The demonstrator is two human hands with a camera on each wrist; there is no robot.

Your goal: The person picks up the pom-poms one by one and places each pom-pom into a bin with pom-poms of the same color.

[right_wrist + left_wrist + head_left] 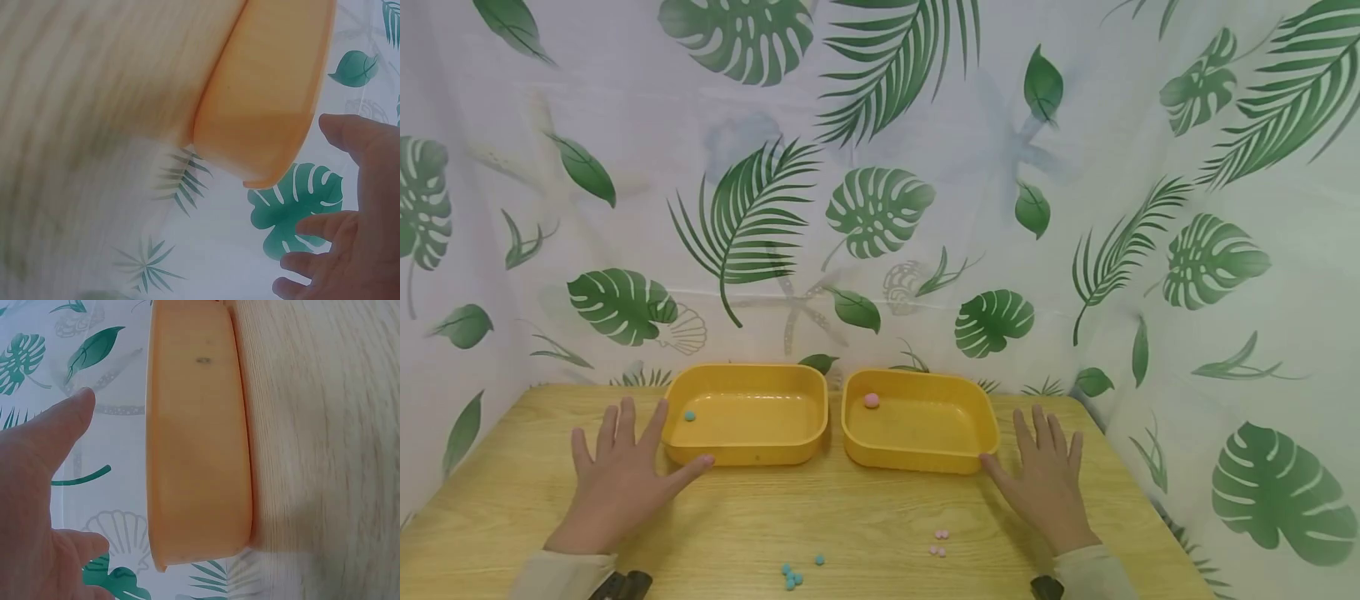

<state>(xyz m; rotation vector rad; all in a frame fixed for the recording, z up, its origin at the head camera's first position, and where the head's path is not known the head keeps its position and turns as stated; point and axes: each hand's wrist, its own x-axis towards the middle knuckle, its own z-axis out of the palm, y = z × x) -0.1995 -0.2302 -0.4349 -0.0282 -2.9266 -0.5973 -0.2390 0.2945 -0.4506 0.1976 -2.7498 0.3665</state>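
Note:
My left hand [619, 477] is spread with straight fingers at the left end of the left yellow tray [756, 455]; its thumb and index finger overlap the rim in the head view. One small blue piece [689, 416] lies inside that tray. On the right, my other hand [1043, 485] has its fingers extended, the thumb tip right by the near right corner of the right yellow tray [910, 459]. A pink ball [871, 401] sits in that tray's far left corner. Both wrist views show a tray's outer side, left tray [199, 444] and right tray [262, 94], beside the thumb.
Several small blue pieces [789, 577] lie loose near the front of the wooden table [865, 508]. Several tiny pink pieces [938, 543] are farther right, closer to the right hand. A white leaf-print cloth [880, 275] hangs behind the trays and along both sides.

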